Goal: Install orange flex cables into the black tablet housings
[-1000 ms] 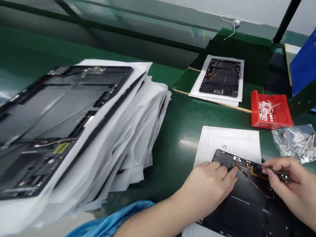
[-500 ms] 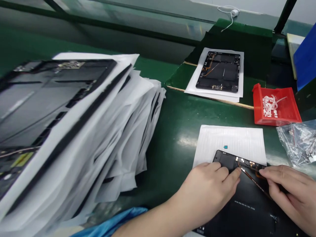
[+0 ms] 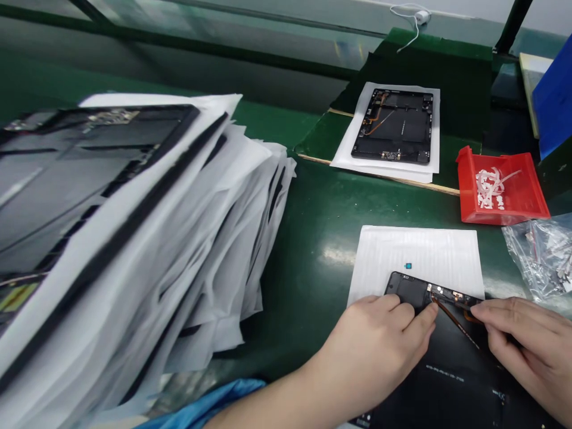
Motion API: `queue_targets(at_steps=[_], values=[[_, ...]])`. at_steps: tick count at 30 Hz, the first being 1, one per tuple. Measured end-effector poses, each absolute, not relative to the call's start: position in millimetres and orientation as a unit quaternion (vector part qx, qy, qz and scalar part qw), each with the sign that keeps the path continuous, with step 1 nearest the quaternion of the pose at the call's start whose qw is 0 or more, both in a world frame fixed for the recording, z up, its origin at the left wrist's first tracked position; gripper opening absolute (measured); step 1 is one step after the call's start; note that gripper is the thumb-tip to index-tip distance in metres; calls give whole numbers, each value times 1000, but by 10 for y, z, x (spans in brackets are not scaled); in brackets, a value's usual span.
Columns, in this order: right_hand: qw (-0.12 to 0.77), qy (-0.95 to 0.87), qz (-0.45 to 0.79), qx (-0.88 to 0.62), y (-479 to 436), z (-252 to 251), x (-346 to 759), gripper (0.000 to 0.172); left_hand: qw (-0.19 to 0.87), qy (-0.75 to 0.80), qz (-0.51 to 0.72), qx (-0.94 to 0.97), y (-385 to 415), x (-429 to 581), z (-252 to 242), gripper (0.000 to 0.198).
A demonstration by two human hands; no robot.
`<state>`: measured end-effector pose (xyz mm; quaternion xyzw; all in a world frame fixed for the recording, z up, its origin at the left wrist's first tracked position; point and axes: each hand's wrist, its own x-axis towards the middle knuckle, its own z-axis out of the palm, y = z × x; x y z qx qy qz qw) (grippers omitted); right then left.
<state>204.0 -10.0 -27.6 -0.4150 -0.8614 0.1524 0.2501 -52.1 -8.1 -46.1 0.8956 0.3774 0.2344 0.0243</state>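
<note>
The left hand point(image 3: 379, 351) bends over a black tablet shell point(image 3: 456, 372), fingertip beside a brown ribbon cable point(image 3: 459, 326); the right hand point(image 3: 527, 342) touches the same upper edge. Whether either hand clamps it cannot be told. The shell lies beneath both, on a white sheet point(image 3: 420, 243). Just beyond the fingers sits a small blue-green square point(image 3: 408, 266); farther right, a red bin point(image 3: 507, 215).

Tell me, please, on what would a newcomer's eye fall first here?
The big, uneven stack, white sheets between dark panels, fills the left side. Next comes the bright red bin at right, beyond the hands. At lower right, the left hand and right hand touch a flat black device.
</note>
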Motion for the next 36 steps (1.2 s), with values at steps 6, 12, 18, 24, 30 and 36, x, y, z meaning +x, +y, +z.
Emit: queue_targets(at_steps=[6,12,18,24,30,36], values=[[243,-864,146,-417,-113,-266,2036,26,26,376,239,895,-85,-530,-475,20],[235,-870,133,-413,-130,-282,2051,25,29,377,235,895,-78,-529,-477,20],[238,-873,115,-410,-136,-294,2053,24,28,377,237,895,-82,-531,-455,20],[232,-878,119,-402,-145,-300,2079,26,28,376,234,896,-89,-531,-449,19],[239,-878,114,-399,-153,-299,2079,30,24,375,233,897,-81,-529,-440,19],[214,-904,56,-366,-166,-264,2068,28,28,378,238,894,-95,-539,-469,19]])
